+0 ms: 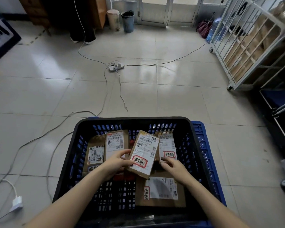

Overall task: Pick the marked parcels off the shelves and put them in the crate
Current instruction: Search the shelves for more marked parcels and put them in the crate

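Left hand (117,162) pinches a marked parcel (144,155), tilted over the crate (138,120). Right hand (173,167) touches another parcel (167,145) just beyond it, grip unclear. Three further parcels (160,190) already lie around the hands; remaining picks unknown.

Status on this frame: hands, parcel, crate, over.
Left hand grips marked parcel, tilted over crate. Right hand at lower edge of rear parcel, grip unclear. Other parcels already inside.
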`<act>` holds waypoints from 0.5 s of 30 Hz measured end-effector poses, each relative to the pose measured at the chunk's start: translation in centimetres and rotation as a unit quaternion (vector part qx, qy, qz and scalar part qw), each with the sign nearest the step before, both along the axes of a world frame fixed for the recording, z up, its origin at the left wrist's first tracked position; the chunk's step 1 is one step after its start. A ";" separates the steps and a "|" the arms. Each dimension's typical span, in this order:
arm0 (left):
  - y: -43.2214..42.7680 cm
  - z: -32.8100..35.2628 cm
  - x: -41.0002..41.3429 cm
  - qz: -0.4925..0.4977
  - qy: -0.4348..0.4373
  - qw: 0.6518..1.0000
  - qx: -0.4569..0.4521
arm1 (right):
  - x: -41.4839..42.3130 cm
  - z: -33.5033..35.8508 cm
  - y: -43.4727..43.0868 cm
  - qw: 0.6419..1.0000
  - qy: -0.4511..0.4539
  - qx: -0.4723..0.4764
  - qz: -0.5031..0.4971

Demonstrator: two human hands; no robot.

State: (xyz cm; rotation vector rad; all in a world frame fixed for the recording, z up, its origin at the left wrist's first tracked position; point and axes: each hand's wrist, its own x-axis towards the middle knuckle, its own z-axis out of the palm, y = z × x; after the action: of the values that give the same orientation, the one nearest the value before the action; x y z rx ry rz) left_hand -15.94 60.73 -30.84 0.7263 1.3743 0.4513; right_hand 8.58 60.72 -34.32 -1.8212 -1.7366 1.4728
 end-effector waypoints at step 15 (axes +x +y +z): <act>2.8 -2.7 7.0 0.045 0.174 0.980 0.090 | -3.6 0.3 3.1 0.979 0.127 0.017 -0.161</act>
State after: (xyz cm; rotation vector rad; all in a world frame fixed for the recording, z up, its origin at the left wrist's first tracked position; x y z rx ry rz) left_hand -8.98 63.51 -33.55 0.9250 1.7159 0.5433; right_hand 4.99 63.81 -34.00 -1.7111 -1.2702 1.4556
